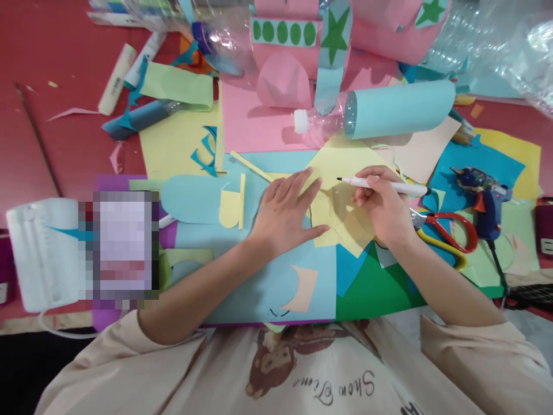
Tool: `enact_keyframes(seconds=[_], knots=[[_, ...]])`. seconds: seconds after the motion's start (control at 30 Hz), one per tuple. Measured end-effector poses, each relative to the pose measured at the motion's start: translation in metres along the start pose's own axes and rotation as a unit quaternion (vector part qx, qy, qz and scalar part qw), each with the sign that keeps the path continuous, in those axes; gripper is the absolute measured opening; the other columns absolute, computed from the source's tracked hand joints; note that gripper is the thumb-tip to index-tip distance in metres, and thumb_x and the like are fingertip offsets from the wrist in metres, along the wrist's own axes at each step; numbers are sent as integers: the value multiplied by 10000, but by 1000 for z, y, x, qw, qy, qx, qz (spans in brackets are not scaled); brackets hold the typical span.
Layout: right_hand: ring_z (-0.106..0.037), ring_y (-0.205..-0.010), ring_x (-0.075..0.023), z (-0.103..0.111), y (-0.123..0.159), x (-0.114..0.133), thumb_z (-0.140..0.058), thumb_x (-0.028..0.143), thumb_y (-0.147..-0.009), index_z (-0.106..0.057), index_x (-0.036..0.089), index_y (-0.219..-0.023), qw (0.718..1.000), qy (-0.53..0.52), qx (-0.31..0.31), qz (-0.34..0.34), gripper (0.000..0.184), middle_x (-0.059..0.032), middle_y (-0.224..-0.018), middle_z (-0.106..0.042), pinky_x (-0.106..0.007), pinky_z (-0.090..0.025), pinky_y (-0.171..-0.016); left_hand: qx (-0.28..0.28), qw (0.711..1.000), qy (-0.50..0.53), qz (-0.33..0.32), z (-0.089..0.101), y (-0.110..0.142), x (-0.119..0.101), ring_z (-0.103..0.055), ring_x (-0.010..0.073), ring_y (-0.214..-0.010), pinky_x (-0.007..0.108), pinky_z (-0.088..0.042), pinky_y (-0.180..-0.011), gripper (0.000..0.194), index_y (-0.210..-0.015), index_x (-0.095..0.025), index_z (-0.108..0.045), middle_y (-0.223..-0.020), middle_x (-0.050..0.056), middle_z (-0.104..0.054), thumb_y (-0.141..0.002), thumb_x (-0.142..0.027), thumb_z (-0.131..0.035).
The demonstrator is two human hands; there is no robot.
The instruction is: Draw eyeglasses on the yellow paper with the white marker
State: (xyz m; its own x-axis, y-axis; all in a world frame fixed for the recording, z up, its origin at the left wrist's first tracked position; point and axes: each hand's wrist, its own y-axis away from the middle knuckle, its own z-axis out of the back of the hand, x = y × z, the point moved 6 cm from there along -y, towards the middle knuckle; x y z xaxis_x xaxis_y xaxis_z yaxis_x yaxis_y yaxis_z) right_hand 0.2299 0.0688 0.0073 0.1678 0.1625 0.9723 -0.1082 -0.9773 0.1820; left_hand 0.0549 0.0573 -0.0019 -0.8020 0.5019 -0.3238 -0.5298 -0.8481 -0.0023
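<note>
My right hand (384, 202) grips a white marker (395, 185), its dark tip bare and pointing left above pale yellow paper (352, 167). My left hand (287, 210) lies flat with fingers spread, pressing on the yellow paper and the light blue sheet (242, 282) below it. Left of that hand are a small yellow cut-out with a rounded end (230, 208), a narrow yellow strip (242, 202) and a light blue rounded piece (190, 199). Red-and-yellow-handled scissors (453, 233) rest beside my right wrist, their blades partly hidden.
A clear bottle wrapped in light blue paper (401, 109) lies beyond my hands, before a pink paper construction (285, 63). At right sits a blue glue gun (490, 210) with a cord. A blurred-out device (123, 242) and a white case (45, 253) lie left.
</note>
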Motion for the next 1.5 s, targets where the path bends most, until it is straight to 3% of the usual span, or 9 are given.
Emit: enact_keyframes(seconds=[0.17, 0.33, 0.6, 1.07, 1.5], knots=[[-523, -494, -90, -1, -1, -1, -685, 247, -740, -641, 219, -732, 1000, 4, 7, -14, 53, 35, -561, -593, -236, -430, -488, 3, 1000, 1, -1, 0, -1, 0, -374, 352, -1423, 516, -292, -1160, 826, -1469, -187, -407, -1561, 159, -380, -810, -648, -596], [-569, -543, -105, -7, 3, 0, -706, 270, -748, -649, 205, -740, 994, 96, 44, -3, 87, 17, -622, -648, -244, -456, -509, 1, 1000, -10, -4, 1, 0, -1, -390, 350, -1415, 504, -304, -1153, 840, -1469, -176, -409, -1553, 166, -390, -804, -650, -606], [-512, -534, -101, -16, 8, 1, -666, 285, -765, -578, 197, -665, 976, 196, 88, 40, 160, 23, -595, -591, -244, -391, -501, -8, 1000, -14, -9, 2, -1, -1, -406, 345, -1406, 490, -317, -1147, 844, -1455, -170, -431, -1539, 168, -412, -796, -670, -601], [-443, -513, -90, -21, 11, 6, -651, 234, -805, -566, 204, -668, 958, 249, 104, 95, 164, 36, -568, -563, -233, -319, -466, -3, 1000, 7, -11, 1, 0, -1, -385, 364, -1412, 520, -304, -1146, 836, -1459, -189, -417, -1550, 171, -392, -795, -660, -606], [-422, -512, -85, -22, 13, 1, -644, 251, -833, -598, 195, -726, 950, 266, 134, 96, 130, 39, -573, -553, -236, -311, -473, -3, 1000, 5, -11, 2, -1, -1, -390, 368, -1411, 527, -315, -1141, 829, -1452, -178, -427, -1544, 175, -400, -784, -619, -644]])
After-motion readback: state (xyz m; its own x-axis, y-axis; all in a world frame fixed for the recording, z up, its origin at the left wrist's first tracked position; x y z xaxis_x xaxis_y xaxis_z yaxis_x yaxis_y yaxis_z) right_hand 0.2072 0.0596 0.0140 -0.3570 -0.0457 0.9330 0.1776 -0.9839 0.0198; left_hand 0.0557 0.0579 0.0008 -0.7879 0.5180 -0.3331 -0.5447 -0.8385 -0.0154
